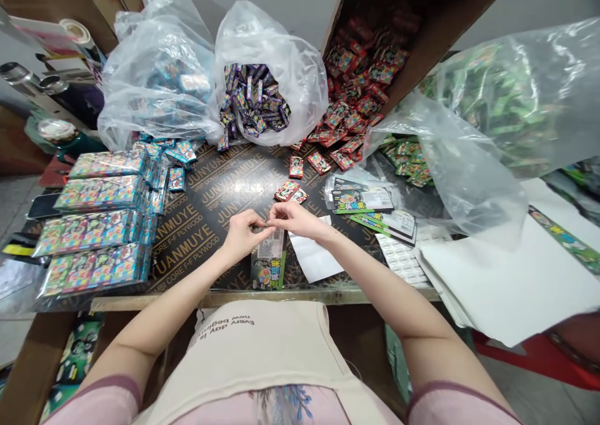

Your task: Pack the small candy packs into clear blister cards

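Fingertips (257, 225) of my left hand (241, 236) and right hand (293, 219) meet above the plywood table (187, 240), pressed together in a pinch on a small item (265, 224) too tiny for me to make out. Just below them, on the near side, lies a printed packet (268, 261), and just right of it is a white paper sheet (314, 257). Two small red packets (287, 190) sit a little beyond my hands. Rows of shrink-wrapped packs (94, 225) are stacked to my left. At the far edge, a clear plastic bag of purple packets (253, 100) stands beside a heap of red packets (360, 94). Green packets (407, 161) lie far right, partly under clear plastic, and a pile of white sheets (506, 275) rests near right.
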Demonstrator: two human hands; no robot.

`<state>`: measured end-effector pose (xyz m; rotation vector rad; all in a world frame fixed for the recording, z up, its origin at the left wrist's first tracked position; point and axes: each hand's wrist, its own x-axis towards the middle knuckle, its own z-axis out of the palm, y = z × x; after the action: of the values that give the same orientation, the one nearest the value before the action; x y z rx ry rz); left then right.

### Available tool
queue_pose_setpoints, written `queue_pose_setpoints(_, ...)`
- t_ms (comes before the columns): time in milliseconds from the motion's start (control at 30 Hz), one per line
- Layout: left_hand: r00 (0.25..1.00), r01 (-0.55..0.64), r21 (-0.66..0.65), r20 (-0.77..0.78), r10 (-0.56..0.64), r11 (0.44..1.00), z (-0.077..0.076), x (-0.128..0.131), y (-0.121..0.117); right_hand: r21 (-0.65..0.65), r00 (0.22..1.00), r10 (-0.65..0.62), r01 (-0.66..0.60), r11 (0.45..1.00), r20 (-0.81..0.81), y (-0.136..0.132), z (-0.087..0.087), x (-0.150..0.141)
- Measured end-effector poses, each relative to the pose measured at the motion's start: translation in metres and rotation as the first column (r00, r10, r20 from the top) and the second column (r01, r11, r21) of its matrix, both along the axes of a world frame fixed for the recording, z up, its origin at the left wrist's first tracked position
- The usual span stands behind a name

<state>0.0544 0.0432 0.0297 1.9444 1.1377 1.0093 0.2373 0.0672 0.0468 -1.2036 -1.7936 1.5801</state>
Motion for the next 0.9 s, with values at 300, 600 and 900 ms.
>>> queue_pose_setpoints(300, 0.983, 0.085, 0.117, -0.175, -0.063, 0.990, -0.018, -0.015, 0.002, 0.143, 0.934, -0.357, 0.352, 0.925, 0.015, 0.000, -0.033, 0.027)
queue_pose_setpoints(600, 0.742, 0.357, 0.047, -0.621, -0.253, 0.933, -0.049, -0.053, 0.026, 0.529, 0.667, -0.465, 0.124, 0.840, 0.582, -0.018, -0.089, 0.147)
queue_pose_setpoints(900, 0.337, 0.639, -0.333, -0.689, -0.641, 0.694, -0.034, -0.003, 0.002, 0.626, 0.646, -0.487, 0.019, 0.780, 0.587, -0.048, -0.110, 0.132)
